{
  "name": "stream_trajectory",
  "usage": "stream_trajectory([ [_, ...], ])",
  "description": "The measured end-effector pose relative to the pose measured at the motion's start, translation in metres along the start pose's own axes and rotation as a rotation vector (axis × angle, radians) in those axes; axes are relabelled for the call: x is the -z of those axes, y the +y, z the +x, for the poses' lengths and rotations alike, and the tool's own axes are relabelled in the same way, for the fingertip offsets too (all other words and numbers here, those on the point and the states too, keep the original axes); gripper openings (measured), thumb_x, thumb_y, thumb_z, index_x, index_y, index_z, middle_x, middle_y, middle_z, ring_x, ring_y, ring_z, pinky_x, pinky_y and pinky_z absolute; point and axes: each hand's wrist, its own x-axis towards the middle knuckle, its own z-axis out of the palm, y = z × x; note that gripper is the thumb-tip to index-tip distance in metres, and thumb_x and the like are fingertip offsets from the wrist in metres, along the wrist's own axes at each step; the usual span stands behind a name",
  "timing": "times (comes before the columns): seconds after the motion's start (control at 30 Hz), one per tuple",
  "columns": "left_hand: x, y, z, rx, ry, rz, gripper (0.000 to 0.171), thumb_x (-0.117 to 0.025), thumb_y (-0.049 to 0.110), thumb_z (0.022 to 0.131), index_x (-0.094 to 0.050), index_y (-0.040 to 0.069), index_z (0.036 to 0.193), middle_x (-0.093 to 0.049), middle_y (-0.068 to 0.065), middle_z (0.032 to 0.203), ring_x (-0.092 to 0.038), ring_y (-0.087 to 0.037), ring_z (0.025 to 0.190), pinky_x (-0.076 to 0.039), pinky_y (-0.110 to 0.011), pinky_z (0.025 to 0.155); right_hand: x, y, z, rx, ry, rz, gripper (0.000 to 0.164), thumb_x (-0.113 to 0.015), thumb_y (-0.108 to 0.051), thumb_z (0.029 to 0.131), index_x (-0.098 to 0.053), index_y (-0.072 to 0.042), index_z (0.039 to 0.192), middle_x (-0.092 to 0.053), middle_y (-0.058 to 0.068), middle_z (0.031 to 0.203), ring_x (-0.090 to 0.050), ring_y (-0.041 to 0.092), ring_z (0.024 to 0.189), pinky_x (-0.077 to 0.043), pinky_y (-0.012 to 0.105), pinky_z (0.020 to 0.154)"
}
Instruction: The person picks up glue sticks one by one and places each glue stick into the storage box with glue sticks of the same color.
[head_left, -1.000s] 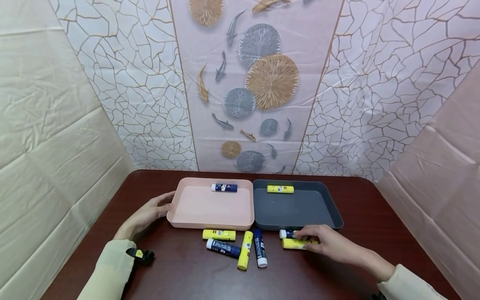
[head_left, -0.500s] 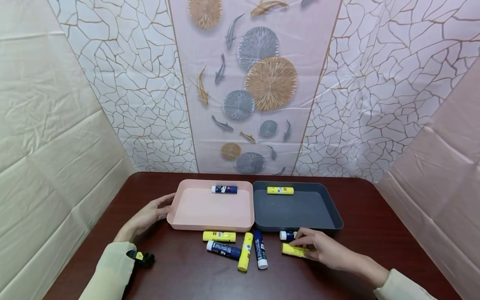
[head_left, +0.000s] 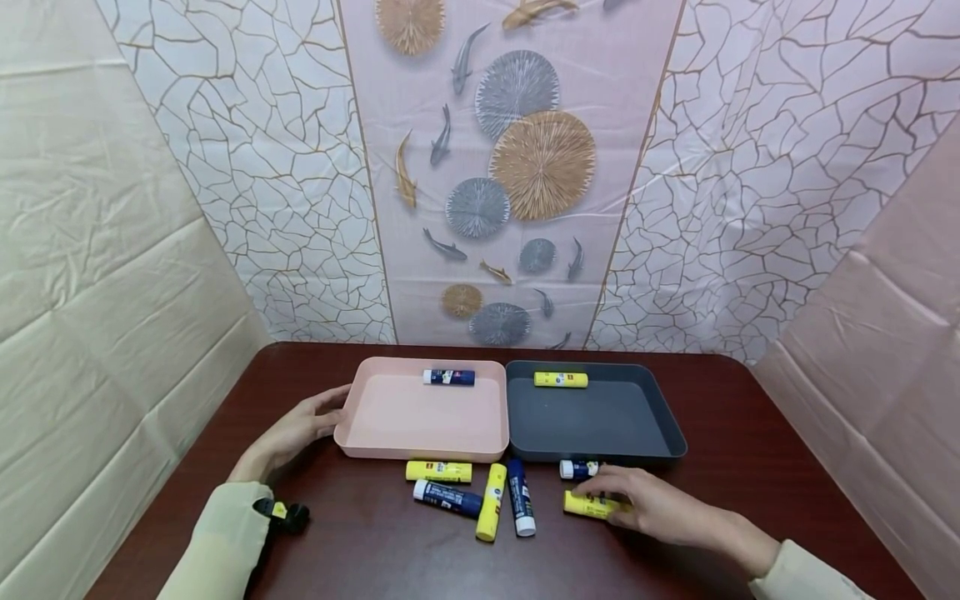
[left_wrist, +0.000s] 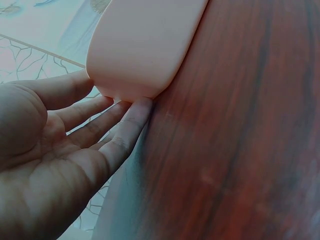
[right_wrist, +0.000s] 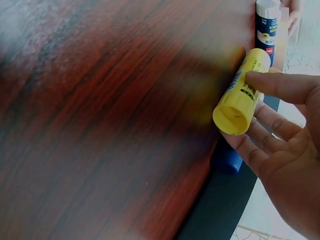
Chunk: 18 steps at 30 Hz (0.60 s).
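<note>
In the head view my right hand (head_left: 648, 504) pinches a yellow glue stick (head_left: 581, 503) between thumb and fingers, low over the table. The right wrist view shows the thumb across the side of this yellow glue stick (right_wrist: 238, 100), its round end facing the camera. Just beyond lies a blue glue stick with a white cap (head_left: 577, 470), partly hidden by the fingers, along the front of the dark grey tray (head_left: 600, 454). My left hand (head_left: 296, 429) touches the left end of the pink tray (head_left: 420, 454), fingers fairly straight; its fingertips meet the pink tray's outer wall (left_wrist: 135, 55).
Between the hands, in front of the trays, lie yellow glue sticks (head_left: 491, 504) (head_left: 438, 472) and blue ones (head_left: 447, 498) (head_left: 521, 498). A blue glue stick (head_left: 448, 377) is in the pink tray, a yellow one (head_left: 561, 380) in the grey tray. Patterned cloth (head_left: 525, 208) hangs behind the table.
My right hand has drawn the yellow glue stick toward the table's near side, opening a gap to the blue one beside it. The left hand stays at the pink tray.
</note>
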Motion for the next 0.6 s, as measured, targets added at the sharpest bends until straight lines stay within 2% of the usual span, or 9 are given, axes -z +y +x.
stream_trajectory([
  [0.13,-0.0001,0.0001,0.0,-0.002,0.001,-0.007,0.065,-0.053,0.007,0.108,-0.02,-0.004,0.163,-0.021,-0.028,0.167,-0.043,-0.039,0.141,-0.05,-0.023,0.101,-0.0005,0.0006,0.0003,-0.011,0.003,-0.017,0.041,-0.075,-0.012,0.096,-0.069,-0.024,0.135,-0.066,-0.006,0.131,-0.061,0.012,0.114,-0.055,0.035,0.094],
  [0.23,-0.0005,0.0003,0.0,0.001,0.003,-0.003,0.064,-0.052,0.006,0.108,-0.02,-0.004,0.163,-0.021,-0.028,0.167,-0.043,-0.04,0.142,-0.05,-0.023,0.101,-0.001,0.0014,0.0003,0.007,0.013,-0.004,0.04,-0.074,-0.01,0.096,-0.069,-0.022,0.134,-0.066,-0.006,0.127,-0.059,0.006,0.105,-0.055,0.031,0.088],
  [0.6,-0.0011,0.0021,-0.001,0.001,0.002,0.002,0.065,-0.052,0.007,0.108,-0.02,-0.004,0.163,-0.021,-0.028,0.167,-0.041,-0.041,0.143,-0.05,-0.024,0.102,-0.0011,0.0009,0.001,0.01,0.019,-0.002,0.039,-0.075,-0.01,0.096,-0.069,-0.022,0.133,-0.067,-0.006,0.126,-0.059,0.007,0.104,-0.055,0.031,0.086],
])
